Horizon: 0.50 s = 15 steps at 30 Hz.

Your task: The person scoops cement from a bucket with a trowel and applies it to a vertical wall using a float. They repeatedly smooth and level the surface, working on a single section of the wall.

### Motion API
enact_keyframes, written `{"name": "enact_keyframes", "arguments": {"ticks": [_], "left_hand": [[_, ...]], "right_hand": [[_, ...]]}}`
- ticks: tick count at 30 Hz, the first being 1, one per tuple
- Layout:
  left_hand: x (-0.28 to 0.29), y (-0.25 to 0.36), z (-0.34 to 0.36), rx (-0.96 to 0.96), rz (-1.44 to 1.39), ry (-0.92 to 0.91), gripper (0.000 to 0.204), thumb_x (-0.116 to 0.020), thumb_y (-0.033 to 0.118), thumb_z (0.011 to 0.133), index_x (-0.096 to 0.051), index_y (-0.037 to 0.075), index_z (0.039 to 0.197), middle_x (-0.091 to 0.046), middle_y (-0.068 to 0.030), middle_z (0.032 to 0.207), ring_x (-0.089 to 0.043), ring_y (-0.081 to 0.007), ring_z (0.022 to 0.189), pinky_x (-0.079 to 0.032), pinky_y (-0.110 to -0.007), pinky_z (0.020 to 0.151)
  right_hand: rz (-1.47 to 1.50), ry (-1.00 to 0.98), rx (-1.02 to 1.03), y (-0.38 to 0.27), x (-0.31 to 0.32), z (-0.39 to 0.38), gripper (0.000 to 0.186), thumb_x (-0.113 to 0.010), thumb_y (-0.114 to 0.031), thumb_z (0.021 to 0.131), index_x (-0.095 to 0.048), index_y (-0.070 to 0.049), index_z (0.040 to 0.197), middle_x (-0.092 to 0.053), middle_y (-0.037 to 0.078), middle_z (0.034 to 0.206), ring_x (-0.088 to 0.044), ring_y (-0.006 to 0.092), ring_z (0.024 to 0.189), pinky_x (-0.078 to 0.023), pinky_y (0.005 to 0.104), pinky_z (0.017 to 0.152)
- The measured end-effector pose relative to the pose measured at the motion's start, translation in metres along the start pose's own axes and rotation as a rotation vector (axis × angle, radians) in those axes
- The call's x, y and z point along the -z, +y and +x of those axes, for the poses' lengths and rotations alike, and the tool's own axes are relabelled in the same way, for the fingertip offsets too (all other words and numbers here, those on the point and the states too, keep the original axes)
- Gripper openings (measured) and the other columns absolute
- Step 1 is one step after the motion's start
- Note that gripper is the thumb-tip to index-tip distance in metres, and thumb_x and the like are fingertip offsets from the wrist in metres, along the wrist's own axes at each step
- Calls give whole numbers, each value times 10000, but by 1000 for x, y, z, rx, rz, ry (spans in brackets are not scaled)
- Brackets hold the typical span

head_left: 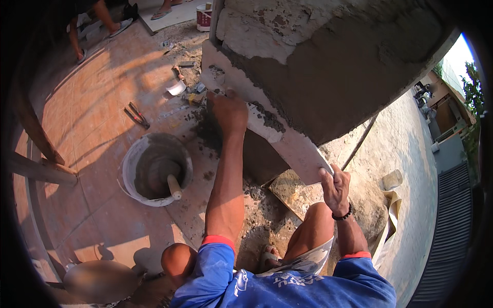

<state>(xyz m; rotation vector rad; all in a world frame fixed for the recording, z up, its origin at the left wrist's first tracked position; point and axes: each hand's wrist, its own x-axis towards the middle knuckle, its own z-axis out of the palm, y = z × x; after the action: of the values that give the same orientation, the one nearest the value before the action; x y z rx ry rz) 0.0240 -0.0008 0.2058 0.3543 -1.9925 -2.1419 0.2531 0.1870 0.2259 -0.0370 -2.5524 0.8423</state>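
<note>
My left hand (227, 112) has its fingers closed on the left part of a long pale board (300, 154) lying along the lower edge of a plastered block (334, 77). My right hand (335, 187) grips the board's lower right end, thumb on its face. Dark wet mortar (271, 119) clings along the board. Left of my left forearm stands a white bucket (127, 169) of grey mortar, with a wooden tool handle (174, 187) sticking out. A pair of pliers (136, 115) and a white-bladed tool (176, 89) lie on the ground nearby.
Wooden posts (43, 138) stand at the left on orange tiles (92, 195). Another person's legs and sandalled feet (108, 23) show at the top left. A red-and-white pail (204, 18) is behind. A pale container (392, 179) and rubble (257, 215) lie right and below the block.
</note>
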Motion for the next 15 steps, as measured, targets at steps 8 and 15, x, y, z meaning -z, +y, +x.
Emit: {"name": "enact_keyframes", "arguments": {"ticks": [8, 15], "left_hand": [[-11, -37, -8, -167, -58, 35, 646, -454, 203, 961, -181, -246, 1337, -412, -438, 1287, -497, -490, 1186, -397, -467, 1005], [-9, -39, -24, -95, -69, 78, 617, -497, 179, 949, -224, -175, 1372, -465, -347, 1301, -501, -403, 1204, -379, -411, 1006]], "right_hand": [[-144, 45, 141, 20, 4, -24, 300, -602, -199, 927, -547, 4, 713, -417, 121, 538, -446, 253, 424, -341, 358, 451], [-147, 69, 44, 17, 11, -35, 300, -591, -227, 936, -567, -15, 725, -450, 73, 553, -415, 196, 480, -340, 330, 524]]}}
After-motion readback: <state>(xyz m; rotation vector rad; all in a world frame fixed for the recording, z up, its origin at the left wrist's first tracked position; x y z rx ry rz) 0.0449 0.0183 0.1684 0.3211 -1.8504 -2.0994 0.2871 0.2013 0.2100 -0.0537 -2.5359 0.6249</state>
